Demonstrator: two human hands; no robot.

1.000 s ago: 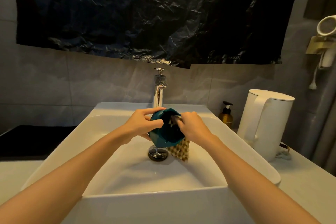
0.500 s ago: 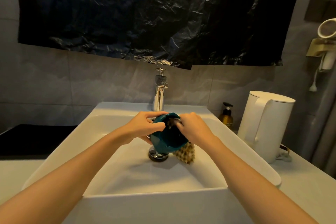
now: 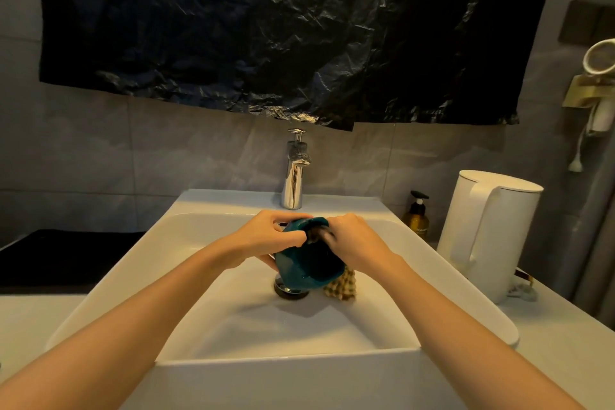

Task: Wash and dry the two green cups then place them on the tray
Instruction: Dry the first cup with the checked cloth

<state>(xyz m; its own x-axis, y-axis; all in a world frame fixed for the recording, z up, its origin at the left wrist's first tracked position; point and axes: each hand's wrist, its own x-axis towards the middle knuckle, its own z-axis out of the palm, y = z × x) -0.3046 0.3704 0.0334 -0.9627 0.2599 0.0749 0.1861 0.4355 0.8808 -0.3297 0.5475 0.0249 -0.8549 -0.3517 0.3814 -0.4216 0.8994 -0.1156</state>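
Observation:
A dark green cup (image 3: 299, 268) is held tilted over the middle of the white sink (image 3: 213, 319), its mouth turned toward me and to the right. My left hand (image 3: 266, 240) grips the cup's rim and outer wall. My right hand (image 3: 352, 240) holds a checkered waffle cloth (image 3: 342, 286) and presses part of it into the cup at the rim. The rest of the cloth hangs below the cup. A second green cup and a tray are not in view.
A chrome tap (image 3: 294, 176) stands behind the sink, and a drain plug (image 3: 291, 289) lies under the cup. To the right are a brown pump bottle (image 3: 417, 220) and a white kettle (image 3: 489, 236). A black surface (image 3: 60, 256) lies at the left.
The cup has been turned in my hands, so its mouth faces more to the right and toward me. My right hand has shifted along the rim with the cloth.

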